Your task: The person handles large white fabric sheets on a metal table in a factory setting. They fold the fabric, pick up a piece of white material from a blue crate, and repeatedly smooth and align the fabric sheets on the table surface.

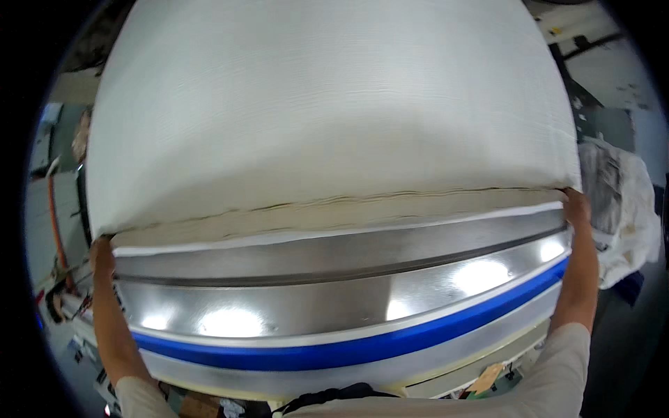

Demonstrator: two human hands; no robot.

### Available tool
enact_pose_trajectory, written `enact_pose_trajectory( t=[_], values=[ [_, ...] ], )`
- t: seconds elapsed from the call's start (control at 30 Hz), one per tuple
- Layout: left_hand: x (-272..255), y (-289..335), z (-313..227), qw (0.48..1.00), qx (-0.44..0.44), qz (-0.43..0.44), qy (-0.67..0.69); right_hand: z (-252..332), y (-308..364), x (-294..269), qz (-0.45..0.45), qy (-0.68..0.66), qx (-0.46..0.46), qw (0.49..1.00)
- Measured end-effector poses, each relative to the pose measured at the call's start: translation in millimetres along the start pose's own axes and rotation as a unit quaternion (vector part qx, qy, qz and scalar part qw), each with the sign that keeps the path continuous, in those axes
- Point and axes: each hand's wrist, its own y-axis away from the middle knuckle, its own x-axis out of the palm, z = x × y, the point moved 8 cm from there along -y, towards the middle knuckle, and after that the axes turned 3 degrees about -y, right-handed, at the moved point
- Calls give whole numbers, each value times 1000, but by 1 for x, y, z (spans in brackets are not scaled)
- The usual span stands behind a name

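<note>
You have a big white cloth (334, 104) in front of you. It fills the top and the middle of the picture, and its near edge goes across the middle, a bit low. That edge looks thick, with wavy lines like thin layers on top of each other.

Your left hand (103, 256) is at the left end of the edge, low on the left side of the picture. Your right hand (578, 207) is at the right end, a little higher up on the right side. Both hands look closed on the cloth, one at each end, but some of your fingers are hidden, so you can't see just how they pinch.

The main thing is how the edge lies between your hands. Its long way goes from side to side, from one hand to the other, and it tips up toward the right. The rest of the cloth spreads away from you, up to the top of the picture. No hand is nearer to the edge, because each one is right at its own end.

Just below the edge is a shiny metal strip (334, 303) with bright spots of light on it. Under that is a blue band (300, 359), which bends along the same way. A crumpled white bundle (644, 216) sits at the right side of the picture, past your right hand.
</note>
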Motion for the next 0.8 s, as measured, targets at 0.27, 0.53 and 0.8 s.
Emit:
enact_pose_trajectory(
  t=[0.27, 0.53, 0.8],
  values=[
    [-151, 84, -33, 992, -15, 15, -123, -50, 21, -53, -76, -79, -38, 993],
    [-123, 150, 52, 981, 84, 70, -157, -87, 97, -20, -65, 7, -131, 989],
    [29, 278, 44, 895, 207, 303, -255, -47, 186, 94, 142, 148, -221, 953]
  ],
)
